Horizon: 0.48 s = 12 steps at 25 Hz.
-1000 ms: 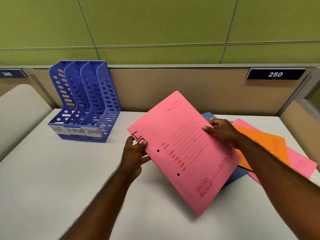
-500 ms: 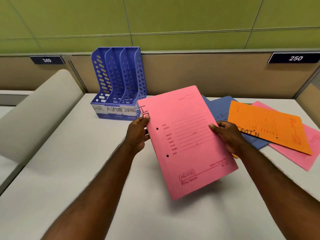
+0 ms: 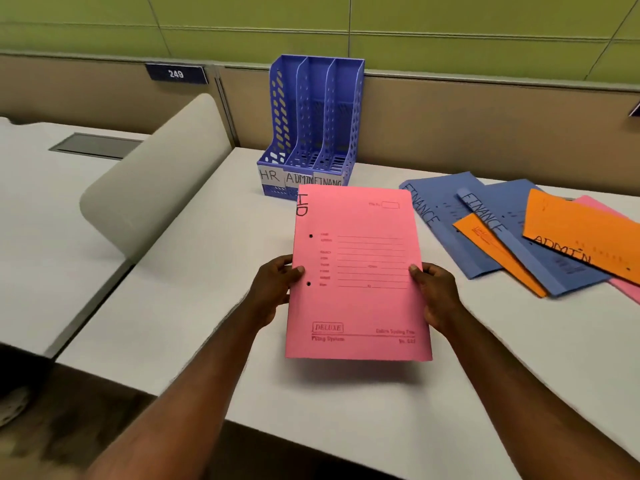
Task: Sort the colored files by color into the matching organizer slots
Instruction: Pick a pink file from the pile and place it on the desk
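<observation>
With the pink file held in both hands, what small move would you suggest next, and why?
Probably carry the pink file, marked HR and gripped by the left hand and right hand, forward and left to the blue organizer's slot labelled HR, which looks empty.

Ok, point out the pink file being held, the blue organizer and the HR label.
pink file (image 3: 360,271), head view, middle of its front cover.
blue organizer (image 3: 343,109), head view, right wall.
HR label (image 3: 270,175), head view, on the letters.
</observation>
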{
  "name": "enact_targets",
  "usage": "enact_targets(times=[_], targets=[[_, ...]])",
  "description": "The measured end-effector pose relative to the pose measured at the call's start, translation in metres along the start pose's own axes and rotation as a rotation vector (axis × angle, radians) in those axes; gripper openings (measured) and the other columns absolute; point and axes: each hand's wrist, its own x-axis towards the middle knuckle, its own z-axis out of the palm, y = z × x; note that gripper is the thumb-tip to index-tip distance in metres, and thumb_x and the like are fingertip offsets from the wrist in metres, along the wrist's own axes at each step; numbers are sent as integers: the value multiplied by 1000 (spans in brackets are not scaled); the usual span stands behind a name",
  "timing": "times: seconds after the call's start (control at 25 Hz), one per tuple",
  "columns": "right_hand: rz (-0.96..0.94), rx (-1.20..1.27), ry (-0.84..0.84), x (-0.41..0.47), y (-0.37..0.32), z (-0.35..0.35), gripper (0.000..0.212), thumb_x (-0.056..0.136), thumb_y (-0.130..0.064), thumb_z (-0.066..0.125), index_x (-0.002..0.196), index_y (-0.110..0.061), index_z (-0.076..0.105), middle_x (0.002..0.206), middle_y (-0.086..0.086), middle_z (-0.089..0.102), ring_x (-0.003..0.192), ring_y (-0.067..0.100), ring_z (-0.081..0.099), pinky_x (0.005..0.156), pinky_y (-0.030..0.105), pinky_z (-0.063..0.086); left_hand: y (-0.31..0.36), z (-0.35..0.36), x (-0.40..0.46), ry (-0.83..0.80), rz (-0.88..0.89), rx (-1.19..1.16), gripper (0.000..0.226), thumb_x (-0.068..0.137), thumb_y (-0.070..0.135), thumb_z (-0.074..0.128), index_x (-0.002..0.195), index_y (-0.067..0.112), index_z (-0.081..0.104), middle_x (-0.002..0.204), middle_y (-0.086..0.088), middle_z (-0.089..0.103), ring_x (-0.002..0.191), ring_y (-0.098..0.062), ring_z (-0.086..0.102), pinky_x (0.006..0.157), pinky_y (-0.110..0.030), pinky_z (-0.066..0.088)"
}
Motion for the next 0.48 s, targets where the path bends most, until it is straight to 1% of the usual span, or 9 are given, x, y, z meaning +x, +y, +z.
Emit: enact_targets(times=[0.08,0.12,0.16,0.2,0.24,0.28,0.32,0.4,0.48], targets=[[10,-44,-33,-11,12,27,15,95,-17,54,87,-16,67,94,11,71,80,27,65,76,44,56,-8,-27,-3,69,10,24,30,95,13,54,124,17,60,108,-6,72,87,-19,69,63,-30,55],[16,-68,-47,-16,18,40,17,95,-15,52,86,-15,67,95,12,71,81,28,64,75,45,56,-12,-40,-4,100,12,39,31,95,12,54,124,17,61,109,-5,72,87,-19,69,64,-29,54],[24,-88,-60,-21,22,52,20,95,-12,51,85,-14,68,94,12,71,80,28,63,69,42,55,-15,-53,-4,128,13,54,31,95,10,54,124,17,62,110,-5,72,88,-20,70,66,-30,55],[39,-113,-75,-25,26,64,23,94,-8,48,82,-14,68,92,10,71,76,25,63,61,34,53,-19,-66,-4,153,14,70,32,94,9,54,123,17,63,110,-5,72,89,-22,70,70,-33,56],[61,-138,-95,-29,31,74,27,93,-5,46,81,-14,69,89,8,71,73,23,62,57,30,50,-22,-77,-4,177,13,92,32,93,7,54,122,16,64,109,-6,72,90,-24,70,75,-36,57],[87,-163,-119,-33,35,82,30,91,-1,44,81,-14,69,89,8,71,73,22,63,58,29,49,-25,-88,-4,200,11,119,32,93,6,54,122,16,64,106,-6,73,91,-26,70,80,-39,57],[113,-190,-148,-37,39,89,31,90,1,43,83,-12,70,90,8,72,75,23,63,63,32,50,-28,-98,-4,222,9,152,33,92,5,55,121,16,65,103,-6,74,90,-27,70,83,-41,57],[155,-237,-216,-45,49,105,31,88,5,43,86,-9,70,94,11,72,80,26,65,71,37,53,-35,-121,-5,266,0,209,31,91,6,57,118,19,67,97,-5,74,85,-27,71,84,-44,57],[176,-257,-269,-52,58,119,30,86,8,44,86,-8,70,97,14,73,81,29,67,72,40,55,-42,-141,-4,302,-22,232,29,90,6,58,112,23,68,95,-6,75,81,-26,70,84,-45,57]])
